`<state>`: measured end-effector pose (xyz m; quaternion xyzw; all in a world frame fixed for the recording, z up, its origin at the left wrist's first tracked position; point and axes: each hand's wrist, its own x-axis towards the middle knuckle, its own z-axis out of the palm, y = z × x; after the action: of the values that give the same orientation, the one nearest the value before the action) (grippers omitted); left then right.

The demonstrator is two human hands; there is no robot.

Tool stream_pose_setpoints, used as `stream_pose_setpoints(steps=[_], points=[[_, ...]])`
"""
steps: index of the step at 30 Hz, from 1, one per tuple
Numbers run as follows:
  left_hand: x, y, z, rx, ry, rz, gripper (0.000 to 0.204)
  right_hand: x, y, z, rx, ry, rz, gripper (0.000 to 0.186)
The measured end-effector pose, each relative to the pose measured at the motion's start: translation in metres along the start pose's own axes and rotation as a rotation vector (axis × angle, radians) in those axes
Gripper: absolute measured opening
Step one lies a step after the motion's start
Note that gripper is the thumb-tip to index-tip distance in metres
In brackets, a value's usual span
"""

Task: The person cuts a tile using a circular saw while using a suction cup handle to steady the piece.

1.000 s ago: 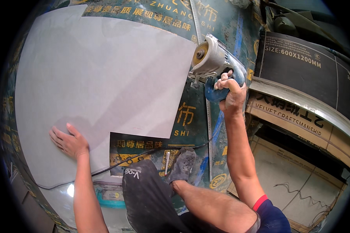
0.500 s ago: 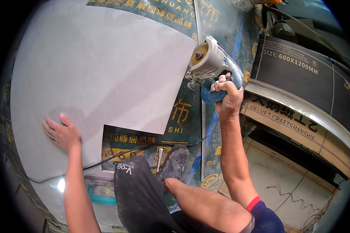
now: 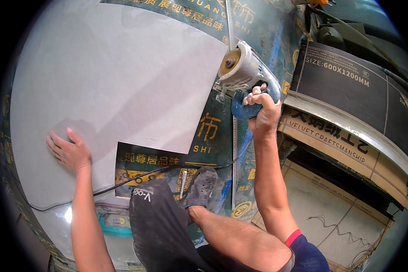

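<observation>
A large light grey tile (image 3: 122, 72) with a rectangular notch in its near edge lies flat on the green printed floor covering (image 3: 208, 136). My left hand (image 3: 69, 149) rests on the tile's near left part, fingers spread. In my right hand (image 3: 264, 108) is a handheld circular saw (image 3: 247, 72) with a blue handle and a pale metal guard, my fingers wrapped round its grip. The saw is at the tile's right edge, its round yellowish disc facing left. Whether the blade touches the tile I cannot tell.
A black power cord (image 3: 136, 177) runs across the tile and notch. A white marker pen (image 3: 183, 183) lies beside my shoe (image 3: 201, 188). Near my left forearm is a teal-edged tool (image 3: 115, 224). Large cartons (image 3: 353, 86) are stacked at right; a long metal ruler (image 3: 234, 158) lies on the floor.
The whole view has shifted slightly, moving everything a little left and up. My left hand stays on the tile and my right hand still holds the saw at its right edge.
</observation>
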<state>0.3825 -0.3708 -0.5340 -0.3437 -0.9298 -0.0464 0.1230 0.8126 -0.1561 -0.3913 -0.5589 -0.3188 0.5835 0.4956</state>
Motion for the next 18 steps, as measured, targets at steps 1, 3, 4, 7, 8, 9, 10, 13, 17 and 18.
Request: stream_pose_setpoints(steps=[1, 3, 4, 7, 8, 9, 10, 13, 17, 18], points=[[0.0002, -0.0011, 0.0011, -0.001, 0.003, 0.002, 0.067, 0.0001, 0.0001, 0.0003, -0.003, -0.004, -0.003, 0.032], [-0.0003, -0.0018, 0.0025, 0.012, 0.004, 0.001, 0.067, 0.0005, -0.0001, 0.0004, -0.009, -0.011, -0.009, 0.031], [-0.0007, -0.0020, 0.0031, 0.019, 0.004, 0.000, 0.067, 0.0009, 0.0002, 0.0005, -0.008, -0.009, -0.010, 0.031], [-0.0010, -0.0018, 0.0029, 0.003, 0.005, 0.000, 0.067, 0.0022, 0.0010, 0.0001, -0.007, -0.004, -0.013, 0.031], [-0.0011, -0.0014, 0.0027, 0.001, 0.002, -0.003, 0.067, 0.0023, 0.0010, -0.0003, -0.008, -0.004, -0.013, 0.031], [-0.0011, -0.0007, 0.0023, 0.000, -0.001, -0.006, 0.067, 0.0024, 0.0010, -0.0006, -0.010, -0.004, -0.014, 0.031], [-0.0013, -0.0001, 0.0024, -0.002, -0.004, -0.009, 0.067, 0.0027, 0.0012, -0.0018, -0.005, -0.004, -0.010, 0.031], [-0.0001, -0.0030, 0.0040, -0.006, 0.009, -0.001, 0.067, 0.0039, 0.0025, -0.0030, 0.002, -0.007, 0.003, 0.031], [-0.0001, -0.0012, 0.0018, 0.009, -0.005, -0.010, 0.067, 0.0025, 0.0026, -0.0046, -0.005, -0.013, 0.010, 0.030], [0.0001, -0.0006, 0.0012, 0.010, -0.006, -0.012, 0.067, 0.0024, 0.0024, -0.0047, -0.003, -0.017, 0.011, 0.030]])
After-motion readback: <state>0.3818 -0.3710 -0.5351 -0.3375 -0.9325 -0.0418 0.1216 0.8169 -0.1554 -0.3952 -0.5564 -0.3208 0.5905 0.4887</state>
